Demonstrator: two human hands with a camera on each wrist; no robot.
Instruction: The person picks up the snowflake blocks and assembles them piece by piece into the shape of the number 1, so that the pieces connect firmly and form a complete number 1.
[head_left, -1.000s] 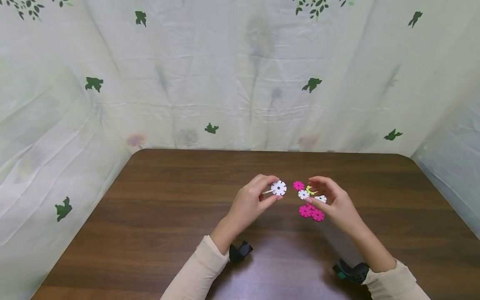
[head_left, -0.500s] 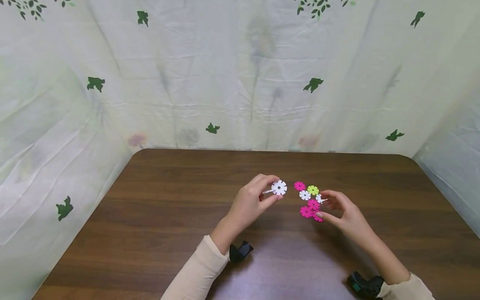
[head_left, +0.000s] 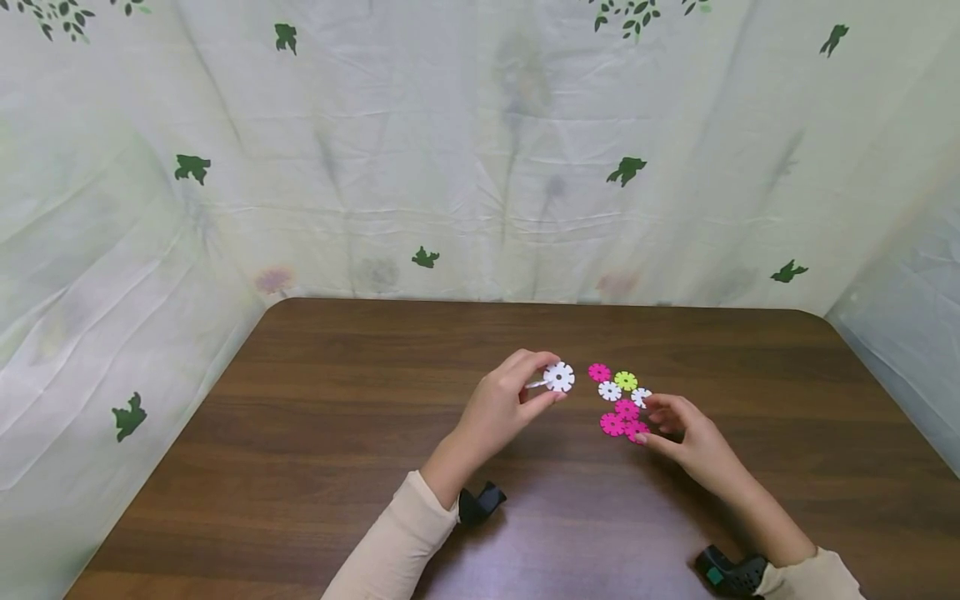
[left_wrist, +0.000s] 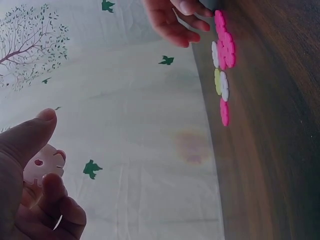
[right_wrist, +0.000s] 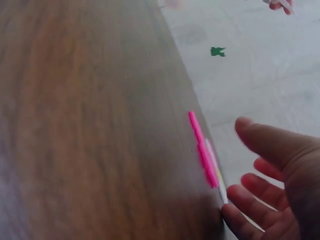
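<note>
My left hand holds a white notched snowflake disc between thumb and fingers above the table. A second white piece, seen edge-on, joins it on its left side. In the left wrist view the held disc shows behind the thumb. On the table to the right lie pink discs, a yellow-green disc and white discs. My right hand is at the right edge of this group with loosely bent fingers and nothing visible between them. Its fingertips are by a white disc; contact is unclear.
The brown wooden table has rounded far corners. A pale curtain with green bird shapes hangs behind it and along both sides. Each wrist wears a black camera, such as the right wrist camera.
My right hand has moved right and toward me from above the discs, uncovering the yellow-green one. The white disc at its fingertips now lies flat among the others. My left hand stays nearly still.
</note>
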